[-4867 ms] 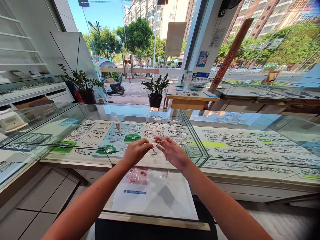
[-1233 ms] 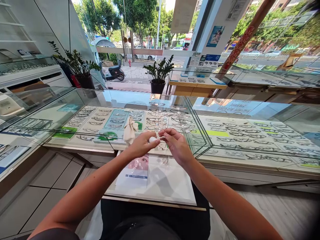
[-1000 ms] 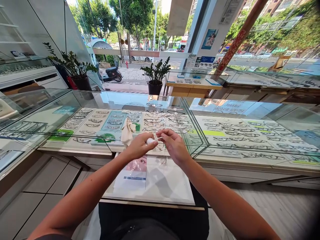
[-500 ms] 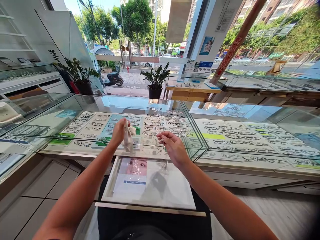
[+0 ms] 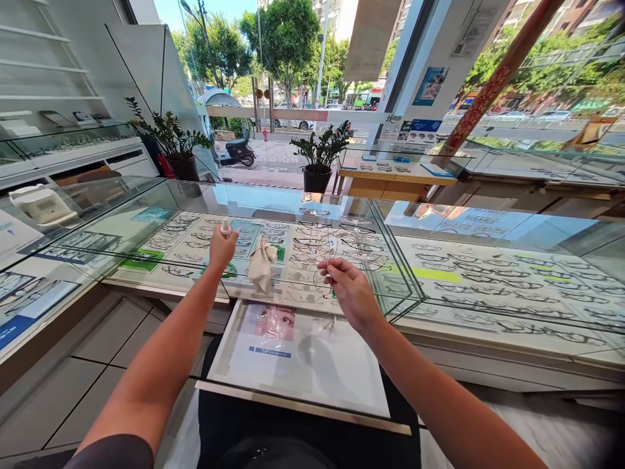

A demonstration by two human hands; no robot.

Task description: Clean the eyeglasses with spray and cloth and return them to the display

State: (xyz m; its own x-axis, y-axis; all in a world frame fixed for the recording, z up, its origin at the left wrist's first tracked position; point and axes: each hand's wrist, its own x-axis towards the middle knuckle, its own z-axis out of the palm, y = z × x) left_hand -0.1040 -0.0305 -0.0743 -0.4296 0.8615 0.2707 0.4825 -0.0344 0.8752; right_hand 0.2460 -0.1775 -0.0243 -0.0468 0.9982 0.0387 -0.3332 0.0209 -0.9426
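Observation:
My left hand [image 5: 222,249] is closed around a small bottle with a white top [image 5: 225,227], which looks like a spray bottle; most of it is hidden by the fingers. To the right of that hand, a crumpled cream cloth [image 5: 262,266] lies on the glass counter [image 5: 195,195], untouched. My right hand [image 5: 352,288] pinches a pair of thin-rimmed eyeglasses [image 5: 316,283] between thumb and fingers, held up over the counter's front edge. The lenses are clear and hard to make out against the frames displayed below.
Beneath my hands an open drawer [image 5: 336,384] holds a printed card [image 5: 271,332] with part of a face. Rows of eyeglasses [image 5: 488,270] fill the display case under the glass. Potted plants [image 5: 317,179] stand beyond the counter, and a white device [image 5: 43,205] sits at left.
My left hand has let go of the cloth, moved left and taken hold of the bottle. The right hand still holds the eyeglasses. The view has shifted slightly left.

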